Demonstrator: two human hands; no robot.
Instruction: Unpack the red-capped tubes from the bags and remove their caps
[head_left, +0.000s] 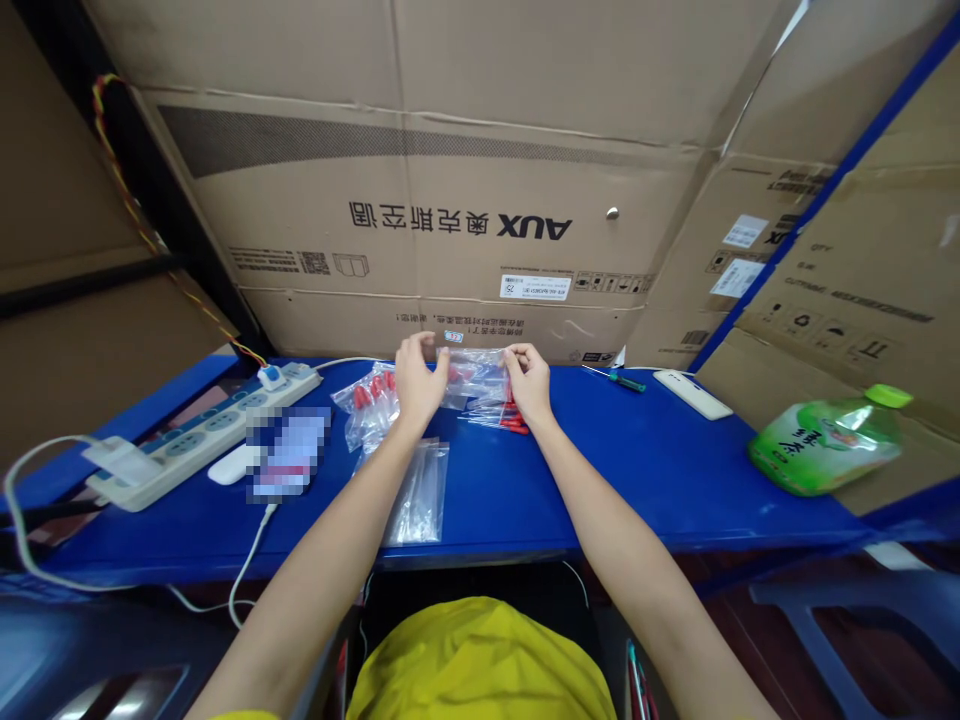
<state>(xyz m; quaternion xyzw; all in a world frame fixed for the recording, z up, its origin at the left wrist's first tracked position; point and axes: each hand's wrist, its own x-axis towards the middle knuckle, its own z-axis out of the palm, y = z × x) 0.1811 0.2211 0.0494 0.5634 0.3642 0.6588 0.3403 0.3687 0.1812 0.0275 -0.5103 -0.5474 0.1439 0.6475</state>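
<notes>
A clear plastic bag (478,372) is stretched between my two hands above the blue table. My left hand (421,378) pinches its left end, and my right hand (528,382) grips the right end between thumb and fingers. Just below the right hand lie several red-handled pieces (513,424), with thin ends pointing left; their exact kind is too small to tell. To the left of my left hand are filled clear bags (367,398) with red pieces inside. Flat clear bags (420,495) lie stacked near the table's front edge, partly behind my left forearm.
A power strip (217,425), a phone (291,452) and white cables occupy the left side. A green screwdriver (626,382), a white flat device (691,394) and a green bottle (829,445) lie on the right. A cardboard wall (465,150) stands behind the blue table (510,500).
</notes>
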